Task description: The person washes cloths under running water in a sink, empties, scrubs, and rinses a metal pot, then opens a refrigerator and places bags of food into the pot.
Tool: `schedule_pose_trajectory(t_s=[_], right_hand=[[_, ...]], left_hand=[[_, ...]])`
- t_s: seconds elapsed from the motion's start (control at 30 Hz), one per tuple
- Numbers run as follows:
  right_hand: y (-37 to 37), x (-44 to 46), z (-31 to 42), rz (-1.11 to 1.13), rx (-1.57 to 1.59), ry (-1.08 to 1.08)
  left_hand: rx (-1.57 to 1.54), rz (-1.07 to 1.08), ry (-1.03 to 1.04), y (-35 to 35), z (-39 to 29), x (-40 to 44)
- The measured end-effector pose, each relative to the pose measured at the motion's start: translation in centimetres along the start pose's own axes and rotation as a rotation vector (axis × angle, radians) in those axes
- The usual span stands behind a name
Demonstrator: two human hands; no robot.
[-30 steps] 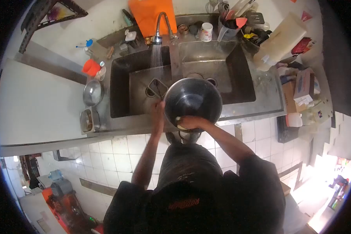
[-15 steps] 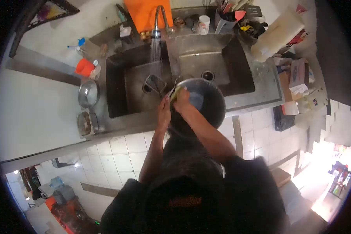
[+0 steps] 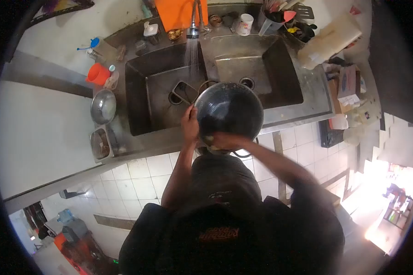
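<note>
A large dark pot (image 3: 229, 107) is held over the sink's front edge, its round opening facing up toward me. My left hand (image 3: 190, 121) grips the pot's left rim, fingers partly hidden behind it. At the pot's near side, my right hand (image 3: 226, 141) is closed and presses a yellowish sponge (image 3: 209, 139) against the wall by the rim; most of the sponge is covered by the fingers. A loop handle (image 3: 247, 154) shows at the near side. Water sprays from the faucet (image 3: 192, 33) into the left basin (image 3: 156, 107), beyond the pot.
The right basin (image 3: 280, 68) lies beyond the pot. A metal bowl (image 3: 103, 107) and a metal container (image 3: 101, 143) stand on the left ledge near an orange cup (image 3: 97, 74). Behind the sink are a white tub (image 3: 245, 24), a utensil holder (image 3: 270, 23) and an orange board (image 3: 179, 13).
My right hand has moved with the sponge from the pot's far left rim to its near side. The pot has turned, showing more of its inside. My left hand stays at the left rim.
</note>
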State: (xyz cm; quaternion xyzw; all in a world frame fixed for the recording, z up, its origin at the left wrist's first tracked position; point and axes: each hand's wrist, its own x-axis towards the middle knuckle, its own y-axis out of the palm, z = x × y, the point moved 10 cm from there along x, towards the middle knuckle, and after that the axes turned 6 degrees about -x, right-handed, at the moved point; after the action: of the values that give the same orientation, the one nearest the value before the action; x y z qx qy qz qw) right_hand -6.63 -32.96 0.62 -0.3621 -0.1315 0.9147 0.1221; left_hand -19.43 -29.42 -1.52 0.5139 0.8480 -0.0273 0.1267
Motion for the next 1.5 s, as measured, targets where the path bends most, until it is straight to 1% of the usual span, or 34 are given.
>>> schedule_pose_trajectory(t_s=[0.03, 0.07, 0.1, 0.13, 0.17, 0.2, 0.27, 0.33, 0.37, 0.43, 0.5, 0.53, 0.6, 0.63, 0.67, 0.7, 0.73, 0.8, 0.83, 0.87, 0.93, 0.97, 1.0, 1.03, 1.07, 1.17, 1.2, 1.23, 1.27, 1.3, 1.37, 1.43, 1.47, 1.5], right_hand=[[1.3, 0.0, -4.7, 0.199, -0.204, 0.141], [0.8, -0.8, -8.5, 0.278, -0.382, 0.261], [-0.6, -2.4, -11.9, 0.286, -0.539, 0.385], [-1.5, -3.4, -14.6, 0.288, -0.654, 0.464], [-1.4, -2.8, -16.5, 0.27, -0.699, 0.46], [1.7, 1.5, -19.7, 0.222, -0.689, 0.291], [7.7, 9.1, -25.3, 0.125, -0.697, -0.056], [6.4, 10.8, -19.8, -0.061, -0.349, -0.026], [2.9, 12.0, -15.5, -0.258, -0.021, -0.005], [-0.8, 11.4, -12.3, -0.447, 0.322, 0.015], [-3.2, 10.4, -12.4, -0.589, 0.32, 0.143], [-4.1, 9.7, -12.5, -0.66, 0.32, 0.208], [-6.8, 7.7, -11.7, -0.819, 0.311, 0.329], [-5.2, 6.7, -8.2, -0.613, 0.106, 0.209], [-2.3, 5.3, -5.5, -0.396, -0.097, 0.089], [1.0, 4.7, -8.0, -0.139, -0.309, 0.054], [3.5, 3.1, -11.7, 0.116, -0.515, 0.015], [-4.2, -2.7, -11.9, -0.36, 0.177, -0.019], [-7.1, -3.5, -10.3, -0.436, -0.428, 0.061], [-9.5, -2.8, -10.9, -0.49, -0.607, 0.099], [-12.9, 0.8, -10.8, -0.715, -0.644, -0.033], [-12.0, 3.1, -10.0, -0.772, -0.551, -0.137], [-9.5, 5.8, -9.1, -0.734, -0.377, -0.209], [-6.3, 7.4, -8.6, -0.61, -0.14, -0.216], [-4.9, 6.0, -6.3, -0.505, 0.093, -0.202], [-4.3, -2.9, -6.1, -0.209, 0.277, 0.163], [-5.3, -2.5, -8.9, -0.093, 0.245, 0.256], [-8.5, -0.9, -10.3, -0.104, 0.226, 0.251], [-13.0, 0.4, -10.7, -0.33, -0.148, 0.163], [-14.5, 0.5, -10.8, -0.538, -0.518, 0.077], [-12.4, 4.3, -9.5, -0.872, -0.664, -0.275], [-4.1, 8.9, -12.8, -0.427, -0.626, -0.049], [-2.6, 8.2, -16.3, -0.433, -0.63, -0.059], [-1.0, 6.0, -21.9, -0.311, -0.093, 0.04]], left_hand=[[0.101, 0.025, 0.007, 0.2, -2.9, -0.5], [0.205, 0.034, 0.006, 0.9, -5.0, -1.1], [0.204, 0.036, 0.012, 1.3, -4.0, -0.8], [0.224, 0.071, 0.112, 2.1, -2.8, -0.3], [0.246, 0.108, 0.204, 3.0, -2.3, -0.5], [0.181, 0.052, 0.195, 3.3, -2.7, -1.0], [0.093, 0.05, 0.208, 3.9, -3.1, -0.5], [0.014, 0.038, 0.196, 3.3, -1.9, -1.0], [-0.075, 0.095, 0.187, 3.6, -0.6, -0.5], [-0.154, 0.155, 0.169, 3.8, -0.8, -0.7], [-0.115, 0.095, 0.109, 4.0, -2.7, -1.7], [-0.114, 0.094, 0.103, 3.8, -1.9, -1.8], [-0.147, 0.11, 0.159, 3.8, -0.7, -0.8], [-0.156, 0.112, 0.152, 3.8, -0.7, -0.4], [-0.147, 0.039, 0.19, 2.9, -1.4, 0.3], [-0.134, -0.039, 0.227, 1.7, -2.3, 0.4], [-0.183, -0.036, 0.111, 1.5, -2.8, 0.0], [-0.185, -0.01, 0.117, 1.8, -3.3, -1.0], [-0.182, 0.012, 0.114, 2.3, -3.4, -1.5], [-0.182, 0.02, 0.106, 2.7, -3.9, -2.1], [-0.18, 0.042, 0.157, 4.1, -5.9, -2.9], [-0.187, 0.04, 0.164, 4.5, -5.2, -2.7], [-0.22, 0.051, 0.208, 4.8, -4.2, -1.9], [-0.243, 0.065, 0.244, 4.7, -3.4, -1.7], [-0.275, 0.05, 0.241, 4.1, -3.3, -1.2], [-0.16, 0.017, 0.228, 2.3, -3.1, -0.5], [-0.161, 0.019, 0.226, 2.2, -3.0, -0.9], [-0.16, 0.048, 0.248, 3.1, -4.0, -1.0], [-0.152, 0.08, 0.251, 3.7, -4.5, -1.6], [-0.156, 0.081, 0.235, 4.1, -4.3, -2.5], [-0.113, 0.064, 0.346, 5.5, -6.1, -2.4], [-0.05, 0.076, 0.31, 5.8, -6.1, -1.3], [-0.081, 0.068, 0.254, 5.3, -5.3, -0.4], [-0.108, 0.057, 0.187, 4.8, -3.9, 0.1]])
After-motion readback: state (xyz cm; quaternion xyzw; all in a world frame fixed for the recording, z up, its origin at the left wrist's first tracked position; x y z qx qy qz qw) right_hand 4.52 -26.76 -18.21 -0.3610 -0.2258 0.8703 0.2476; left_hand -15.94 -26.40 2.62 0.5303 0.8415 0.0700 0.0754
